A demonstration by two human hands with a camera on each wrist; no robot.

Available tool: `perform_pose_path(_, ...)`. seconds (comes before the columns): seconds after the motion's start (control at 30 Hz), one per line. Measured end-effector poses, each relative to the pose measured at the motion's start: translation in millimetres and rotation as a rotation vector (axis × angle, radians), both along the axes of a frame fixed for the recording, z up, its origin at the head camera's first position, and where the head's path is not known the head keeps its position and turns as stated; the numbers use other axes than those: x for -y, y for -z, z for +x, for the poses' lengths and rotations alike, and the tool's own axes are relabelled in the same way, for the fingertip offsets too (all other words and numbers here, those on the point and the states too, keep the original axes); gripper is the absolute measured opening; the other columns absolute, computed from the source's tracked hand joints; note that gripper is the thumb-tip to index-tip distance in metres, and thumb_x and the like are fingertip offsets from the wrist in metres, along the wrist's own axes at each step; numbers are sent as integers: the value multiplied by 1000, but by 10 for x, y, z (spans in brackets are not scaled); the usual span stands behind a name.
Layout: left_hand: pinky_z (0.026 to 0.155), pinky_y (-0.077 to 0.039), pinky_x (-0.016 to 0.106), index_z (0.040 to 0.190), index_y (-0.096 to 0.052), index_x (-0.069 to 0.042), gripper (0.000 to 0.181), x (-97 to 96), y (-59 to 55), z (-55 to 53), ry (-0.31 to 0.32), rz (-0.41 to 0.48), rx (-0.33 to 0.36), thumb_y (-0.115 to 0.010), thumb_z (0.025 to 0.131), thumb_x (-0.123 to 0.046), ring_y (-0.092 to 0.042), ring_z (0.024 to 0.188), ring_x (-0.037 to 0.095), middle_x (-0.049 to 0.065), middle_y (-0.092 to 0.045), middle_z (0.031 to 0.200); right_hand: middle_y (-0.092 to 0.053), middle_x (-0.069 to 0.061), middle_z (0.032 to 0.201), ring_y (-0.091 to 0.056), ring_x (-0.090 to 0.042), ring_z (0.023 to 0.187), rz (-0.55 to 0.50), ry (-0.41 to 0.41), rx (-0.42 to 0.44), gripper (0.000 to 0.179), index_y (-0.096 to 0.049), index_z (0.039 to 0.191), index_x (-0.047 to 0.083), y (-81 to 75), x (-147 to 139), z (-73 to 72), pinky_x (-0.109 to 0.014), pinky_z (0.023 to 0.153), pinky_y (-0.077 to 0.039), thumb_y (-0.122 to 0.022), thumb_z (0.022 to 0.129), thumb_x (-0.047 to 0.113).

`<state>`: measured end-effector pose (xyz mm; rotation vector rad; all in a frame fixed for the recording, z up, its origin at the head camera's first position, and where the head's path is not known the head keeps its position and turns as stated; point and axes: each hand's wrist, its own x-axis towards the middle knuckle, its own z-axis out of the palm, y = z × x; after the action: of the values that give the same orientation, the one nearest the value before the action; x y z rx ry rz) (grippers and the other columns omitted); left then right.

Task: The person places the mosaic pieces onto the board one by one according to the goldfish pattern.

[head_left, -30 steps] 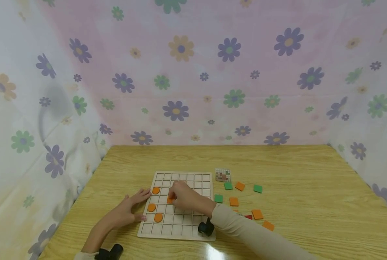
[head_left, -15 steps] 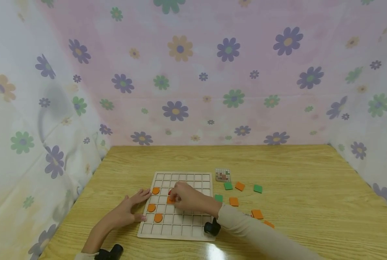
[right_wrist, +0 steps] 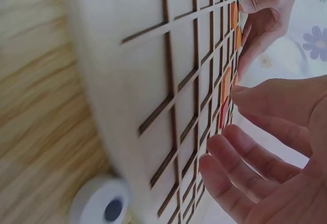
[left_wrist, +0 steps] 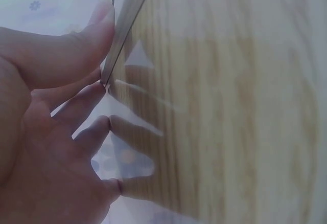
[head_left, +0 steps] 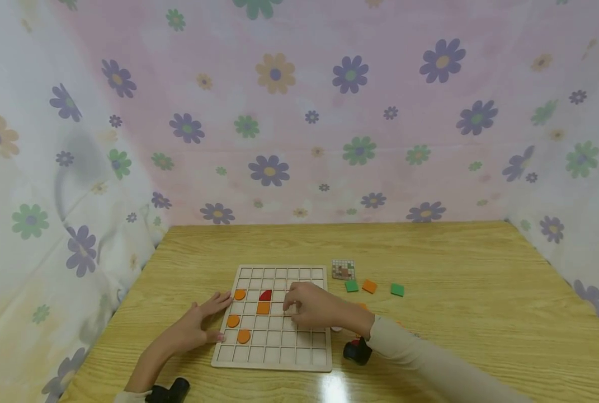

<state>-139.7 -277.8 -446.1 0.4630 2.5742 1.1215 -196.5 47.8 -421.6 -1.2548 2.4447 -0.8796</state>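
Note:
A wooden grid board (head_left: 274,355) lies flat on the table. My left hand (head_left: 193,329) rests at its left side with fingers spread, thumb and fingertips at the edge; the left wrist view shows the thumb (left_wrist: 76,50) against that edge. Over the board's right half hovers my right hand (head_left: 309,305), its fingers loosely bent and holding nothing. Left of it, a red quarter-circle tile (head_left: 266,295) lies in a cell, directly behind an orange square tile (head_left: 263,308). Three orange discs (head_left: 243,336) occupy cells near the left side.
Beyond the board's far right corner lies a small printed grid card (head_left: 343,270). Green square tiles (head_left: 397,290) and orange square tiles (head_left: 369,286) are scattered to the right, some hidden by my right forearm. A white round piece with a dark centre (right_wrist: 99,203) sits beside the board.
My right hand has let go of the red quarter-circle tile and moved right, uncovering it and the orange square. My left hand stays at the board's edge.

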Motion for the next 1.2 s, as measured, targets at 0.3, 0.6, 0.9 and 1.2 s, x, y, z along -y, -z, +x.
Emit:
perform_pose_path(0.3, 114, 10, 80, 157, -42, 0, 81, 2, -7, 1, -3, -8, -12, -81, 89, -17, -9, 155, 54, 26, -27, 167, -68, -5, 101, -58, -5, 80, 40, 3, -12, 16, -78, 105, 4, 18, -297, 0, -18, 70, -52, -72, 91, 1)
perform_pose_path(0.6, 114, 12, 80, 157, -41, 1, 81, -8, -26, -7, -1, 3, -11, -80, 89, -17, -8, 155, 53, 26, -26, 167, -65, -2, 98, -57, -7, 82, 17, -9, -55, 13, -78, 103, 7, 43, -598, 82, -19, 70, -52, -69, 94, 1)
perform_pose_path(0.9, 114, 11, 80, 157, -42, -1, 80, -4, -1, 9, -7, -9, -4, -80, 89, -17, -8, 155, 53, 26, -26, 167, -64, 1, 95, -49, -1, 77, 26, 34, -79, 13, -78, 99, 9, 93, -808, 202, -18, 67, -48, -76, 89, 1)
perform_pose_path(1.2, 113, 12, 81, 157, -42, -1, 81, -5, -7, 8, -4, 13, 3, -80, 88, -16, -8, 156, 53, 26, -26, 168, -61, 3, 92, -45, -1, 74, -2, 115, -52, 11, -77, 99, 8, 142, -897, 269, -18, 62, -45, -80, 88, 7)
